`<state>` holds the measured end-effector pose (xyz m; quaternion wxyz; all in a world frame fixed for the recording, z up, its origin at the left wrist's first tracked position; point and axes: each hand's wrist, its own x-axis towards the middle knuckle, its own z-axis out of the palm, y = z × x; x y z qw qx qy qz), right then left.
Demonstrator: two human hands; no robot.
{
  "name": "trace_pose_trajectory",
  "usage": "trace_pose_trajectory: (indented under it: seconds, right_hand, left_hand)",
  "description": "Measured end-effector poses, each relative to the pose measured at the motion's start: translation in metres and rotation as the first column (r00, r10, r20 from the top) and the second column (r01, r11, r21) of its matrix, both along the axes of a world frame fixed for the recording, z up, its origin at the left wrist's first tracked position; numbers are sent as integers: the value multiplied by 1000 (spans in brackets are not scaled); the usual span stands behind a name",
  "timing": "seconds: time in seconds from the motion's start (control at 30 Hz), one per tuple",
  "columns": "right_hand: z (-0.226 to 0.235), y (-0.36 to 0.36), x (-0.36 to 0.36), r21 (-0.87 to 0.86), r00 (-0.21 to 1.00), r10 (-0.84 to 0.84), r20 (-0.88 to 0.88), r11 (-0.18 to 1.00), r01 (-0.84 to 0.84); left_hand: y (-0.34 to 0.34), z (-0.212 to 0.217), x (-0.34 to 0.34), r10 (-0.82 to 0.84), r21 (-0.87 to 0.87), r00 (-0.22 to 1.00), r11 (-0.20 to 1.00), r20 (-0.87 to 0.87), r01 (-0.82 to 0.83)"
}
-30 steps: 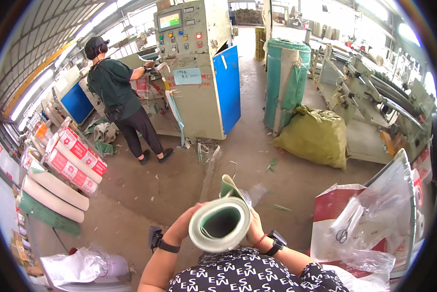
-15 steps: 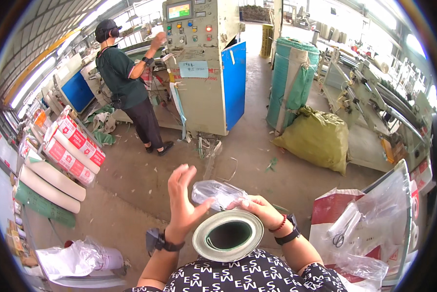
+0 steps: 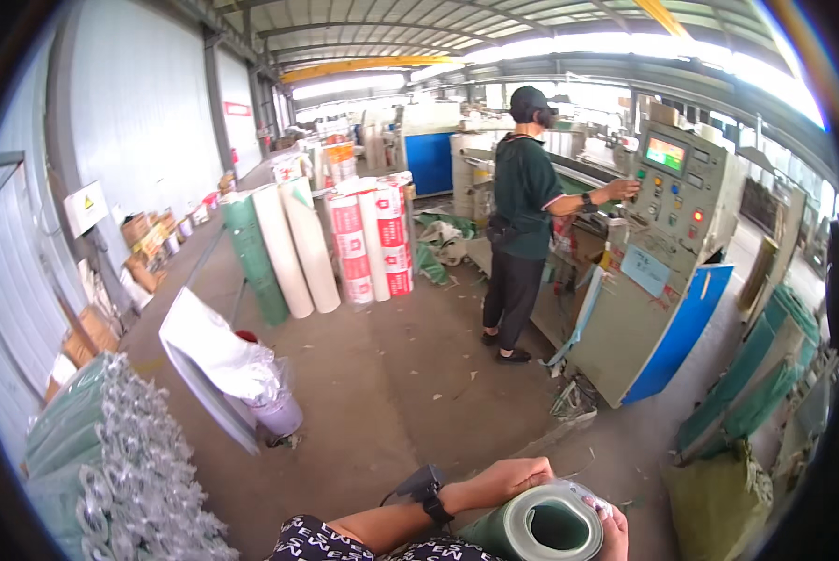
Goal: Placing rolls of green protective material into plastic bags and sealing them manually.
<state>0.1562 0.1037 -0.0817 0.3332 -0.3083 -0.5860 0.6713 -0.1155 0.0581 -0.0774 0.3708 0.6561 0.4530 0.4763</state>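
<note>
A green sheet roll with a pale rim and a hollow core leans against my body at the bottom of the view. My left hand lies at its far left rim, fingers curled in and pressed together. My right hand is at the roll's right side, its fingers bent against the rim. Crumpled clear plastic film stretches along the far rim between both hands. Its ends go into my fingers, and the fingertips are partly hidden.
A person in dark clothes reaches to a control cabinet. Upright rolls stand beyond the floor. Left are a plastic-covered board, a purple bucket and bundled green bags. A yellow-green sack lies at right.
My view has swung left, so the cabinet and person appear farther right. My left hand, spread apart before, has closed in at the roll's rim. The plastic film is now down along the rim.
</note>
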Motion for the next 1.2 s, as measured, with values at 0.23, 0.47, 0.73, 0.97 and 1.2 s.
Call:
trace_pose_trajectory:
  seconds: [0.23, 0.47, 0.73, 0.97, 1.2]
  right_hand:
    - [17, 7, -23, 16, 992, 109, -59, 994, -108]
    - [-7, 17, 9, 443, 845, 534, 18, 754, -486]
    - [-43, 20, -19, 607, 767, 38, 641, 586, -536]
    - [-167, 36, -71, 503, 485, -164, 859, 446, -740]
    - [-302, 49, -172, 229, 253, 0, 968, 424, -876]
  left_hand:
    - [-38, 34, -23, 187, -52, 982, 981, -21, -188]
    - [-103, 35, -41, 57, -2, 965, 998, -255, -60]
    - [-85, -71, -53, 275, 161, 688, 960, -671, -227]
    - [-55, -122, -56, 292, -273, 923, 893, -252, -357]
    - [-46, -282, -100, 107, -518, 854, 754, -510, -404]
